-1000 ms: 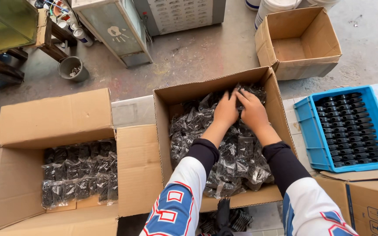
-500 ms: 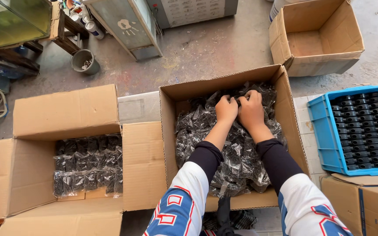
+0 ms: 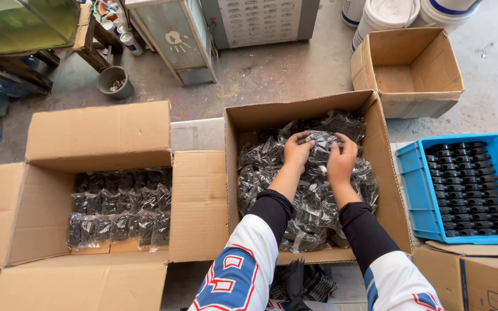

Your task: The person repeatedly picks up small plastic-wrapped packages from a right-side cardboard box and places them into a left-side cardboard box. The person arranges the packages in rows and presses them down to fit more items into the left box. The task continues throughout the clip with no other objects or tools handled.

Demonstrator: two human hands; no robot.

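Both my hands are inside the middle cardboard box [image 3: 381, 173], which is heaped with clear plastic bags of small black parts [image 3: 312, 207]. My left hand [image 3: 297, 152] and my right hand [image 3: 341, 158] grip one such bag [image 3: 320, 147] between them, held just above the pile near the box's far side. My forearms wear black sleeves under white, blue and red ones.
To the left, an open cardboard box [image 3: 24, 207] holds neat rows of the same bags [image 3: 119, 207]. A blue crate [image 3: 410, 190] of black parts sits at the right. An empty cardboard box [image 3: 422, 103] stands behind, with white buckets [image 3: 384, 14] and a small grey pot [image 3: 112, 80].
My hands have drawn back a little from the box's far corner and now hold a bag up between them. The view has shifted, so the boxes sit lower and further right.
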